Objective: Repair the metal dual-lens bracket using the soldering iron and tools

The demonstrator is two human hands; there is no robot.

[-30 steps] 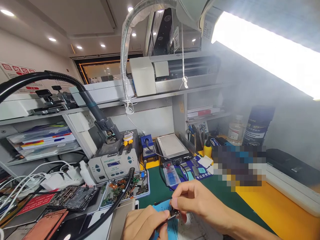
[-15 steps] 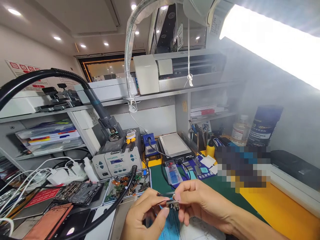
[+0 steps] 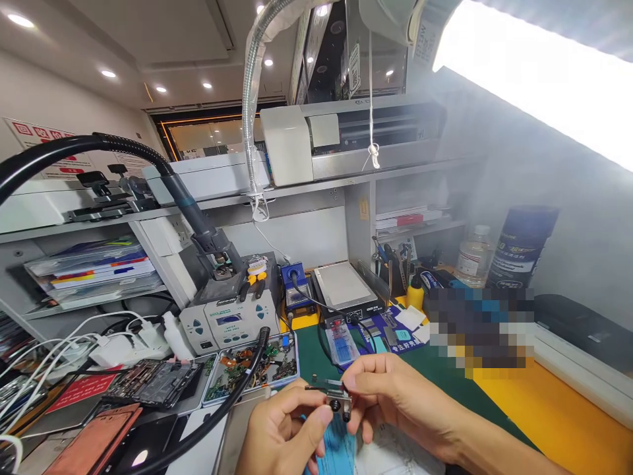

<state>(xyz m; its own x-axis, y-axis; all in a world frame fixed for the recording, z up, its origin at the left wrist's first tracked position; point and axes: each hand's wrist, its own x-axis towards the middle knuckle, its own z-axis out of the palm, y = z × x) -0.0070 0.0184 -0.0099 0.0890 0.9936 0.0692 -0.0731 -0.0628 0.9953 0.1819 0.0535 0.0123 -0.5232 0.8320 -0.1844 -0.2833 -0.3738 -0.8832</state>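
Observation:
Between my hands is a small dual camera module point(image 3: 340, 404), silvery with two dark round lenses. My left hand point(image 3: 289, 425) pinches it from the left, with thumb and forefinger closed at its edge. On the other side, my right hand point(image 3: 400, 399) has its thumb and forefinger closed on the upper right end. A thin dark strip sticks out along the top of the module, partly hidden by fingers. Below the hands lie a blue printed sheet point(image 3: 337, 448) and a whitish crumpled sheet or bag point(image 3: 390, 455).
A tray of circuit boards point(image 3: 257, 359) sits left of my hands, crossed by a black hose point(image 3: 222, 412). Behind it stands a hot air station point(image 3: 232, 316). Phone parts point(image 3: 153, 382) lie farther left. A heating plate point(image 3: 346, 290) and a yellow bottle point(image 3: 415, 292) stand at the back.
The camera module has tilted, its right lens now lower than the left. My fingers have shifted slightly around it, and the view has moved a little.

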